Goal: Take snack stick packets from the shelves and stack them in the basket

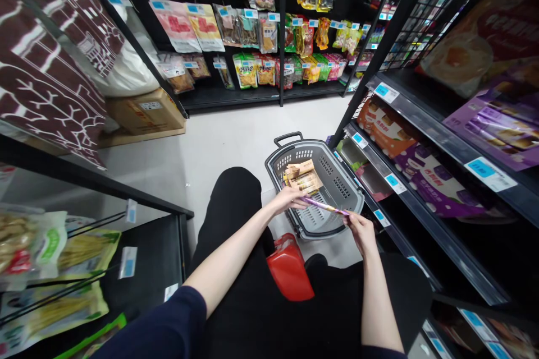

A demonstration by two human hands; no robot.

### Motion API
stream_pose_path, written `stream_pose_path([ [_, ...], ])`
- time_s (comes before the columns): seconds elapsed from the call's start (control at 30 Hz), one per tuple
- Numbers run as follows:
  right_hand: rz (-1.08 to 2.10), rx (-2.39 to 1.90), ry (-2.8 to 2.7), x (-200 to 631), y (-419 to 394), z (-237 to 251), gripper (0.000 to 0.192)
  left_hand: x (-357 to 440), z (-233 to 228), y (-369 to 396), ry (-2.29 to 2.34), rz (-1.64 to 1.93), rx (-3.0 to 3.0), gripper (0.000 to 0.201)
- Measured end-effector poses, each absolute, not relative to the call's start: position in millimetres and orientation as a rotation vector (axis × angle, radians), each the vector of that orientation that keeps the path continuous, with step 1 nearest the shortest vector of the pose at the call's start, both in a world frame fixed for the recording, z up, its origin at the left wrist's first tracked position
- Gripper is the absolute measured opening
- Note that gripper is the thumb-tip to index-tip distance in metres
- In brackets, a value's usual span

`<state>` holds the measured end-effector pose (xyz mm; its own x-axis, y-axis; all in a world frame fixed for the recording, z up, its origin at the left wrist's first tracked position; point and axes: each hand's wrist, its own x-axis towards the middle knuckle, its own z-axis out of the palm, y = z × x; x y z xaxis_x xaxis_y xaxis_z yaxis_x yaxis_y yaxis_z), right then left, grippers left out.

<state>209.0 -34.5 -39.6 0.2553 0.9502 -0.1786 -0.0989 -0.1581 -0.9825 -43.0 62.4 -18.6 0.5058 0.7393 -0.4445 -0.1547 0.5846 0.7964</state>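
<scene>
In the head view, the one view I work from, I have the two hands at either end of a slim purple packet, above the near part of a grey basket. The left hand has its fingers closed lightly on the left end; the right hand pinches the other end between thumb and fingertips.

My first worry is the grip: only the ends are held, so if one side lets go early, the packet could swing down and drop. It spans the basket from inside toward the right rim, so a release too far right could send it over the edge, into the gap by the shelf. Pulling the ends apart too hard might crease or tear the wrapper.

As for containers, the basket stands on the floor with several brown packets piled loosely toward its far left. I count no exact number, as they overlap. The cardboard box at far left hides its contents from me
</scene>
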Motion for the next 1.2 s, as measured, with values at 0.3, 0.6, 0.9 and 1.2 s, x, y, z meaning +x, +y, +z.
stream_pose_path([
  [0.3,1.085,-1.45,-0.851,206.2,-34.2,-38.5,0.047,-39.9,-22.8,63.3,0.869,0.779,0.74,0.042],
  [0.6,0.978,-1.442,-0.823,204.5,-32.5,-39.3,0.029,-37.0,-19.9,61.2,0.705,0.855,0.739,0.025],
  [0.9,1.398,-1.169,-0.758,196.6,-38.2,-16.2,0.034,-34.7,-15.8,59.1,0.647,0.955,0.692,0.012],
  [1.2,1.274,-1.478,-0.613,189.8,-34.9,-63.1,0.034,-58.6,-5.5,77.3,1.03,1.14,0.713,0.025],
])
